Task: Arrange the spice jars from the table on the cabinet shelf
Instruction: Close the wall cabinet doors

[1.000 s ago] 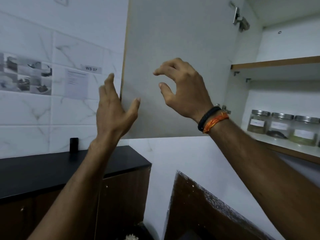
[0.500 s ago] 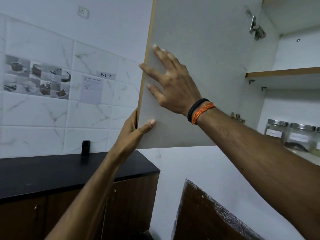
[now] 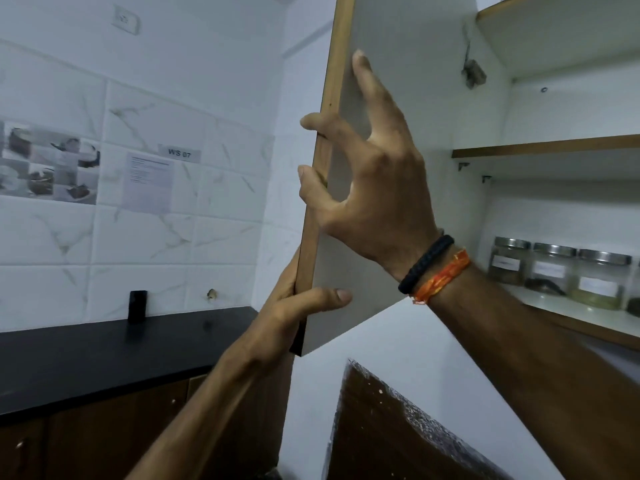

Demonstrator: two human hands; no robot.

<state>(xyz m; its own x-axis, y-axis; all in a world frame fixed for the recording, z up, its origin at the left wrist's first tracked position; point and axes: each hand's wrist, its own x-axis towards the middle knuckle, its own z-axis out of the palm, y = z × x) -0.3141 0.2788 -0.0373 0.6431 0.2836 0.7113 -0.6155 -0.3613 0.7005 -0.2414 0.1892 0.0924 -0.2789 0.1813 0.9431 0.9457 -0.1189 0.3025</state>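
Note:
The white cabinet door (image 3: 415, 98) stands open, its wooden edge turned toward me. My left hand (image 3: 298, 299) grips the door's lower edge, thumb across the inner face. My right hand (image 3: 367, 181) holds the same edge higher up, fingers curled round it and one finger straight against the inner face. On the lower cabinet shelf (image 3: 561, 310) at the right stand three glass spice jars (image 3: 550, 268) with metal lids and white labels, side by side.
An upper shelf (image 3: 547, 147) crosses the cabinet above the jars. A black countertop (image 3: 104, 348) over brown cupboards runs along the tiled wall at the left, with a small black object (image 3: 137, 305) on it. A dark brown panel (image 3: 398, 427) lies below.
Both hands have gone from hovering in front of the door to gripping its edge. The door has swung toward me, so its edge faces me and more of the cabinet shows.

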